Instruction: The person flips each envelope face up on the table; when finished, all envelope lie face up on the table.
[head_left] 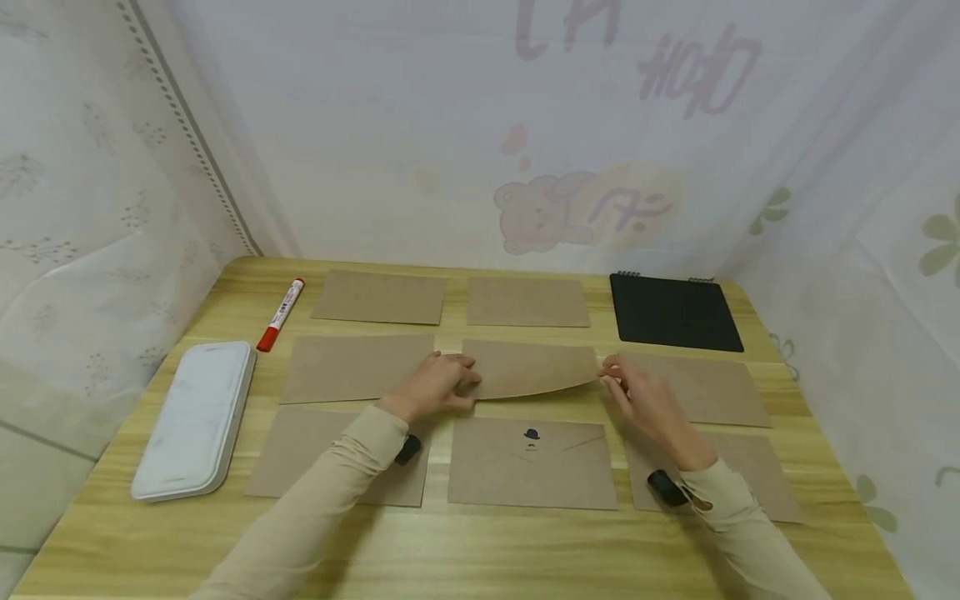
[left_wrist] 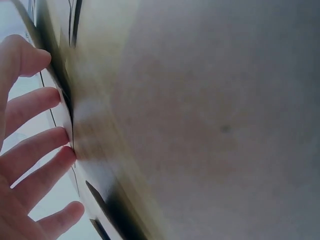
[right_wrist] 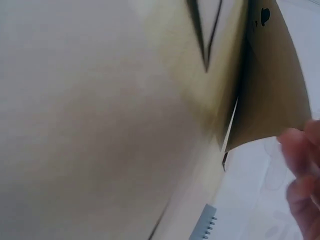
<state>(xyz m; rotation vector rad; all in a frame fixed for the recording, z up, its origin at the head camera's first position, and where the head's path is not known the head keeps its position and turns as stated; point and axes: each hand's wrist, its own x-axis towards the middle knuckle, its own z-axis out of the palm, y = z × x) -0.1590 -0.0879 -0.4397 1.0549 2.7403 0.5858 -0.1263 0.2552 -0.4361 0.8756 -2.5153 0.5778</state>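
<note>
A brown paper envelope (head_left: 532, 368) in the middle row lies plain side up, its right end lifted and bowed off the table. My right hand (head_left: 648, 404) pinches its right corner between thumb and fingers. In the right wrist view the raised underside of this envelope (right_wrist: 277, 90) shows a small black hat print, with the right fingers (right_wrist: 295, 150) at its corner. My left hand (head_left: 431, 387) touches the left end; in the left wrist view its fingers (left_wrist: 35, 142) are spread and fairly straight, fingertips along the paper's edge.
Nearer me lies an envelope (head_left: 532, 475) with flap and hat print up. Several plain envelopes surround it in rows, such as one (head_left: 378, 297) at the back. A black spiral notebook (head_left: 675, 312), a red-capped marker (head_left: 281, 314) and a white case (head_left: 195, 421) lie on the wooden table (head_left: 525, 550).
</note>
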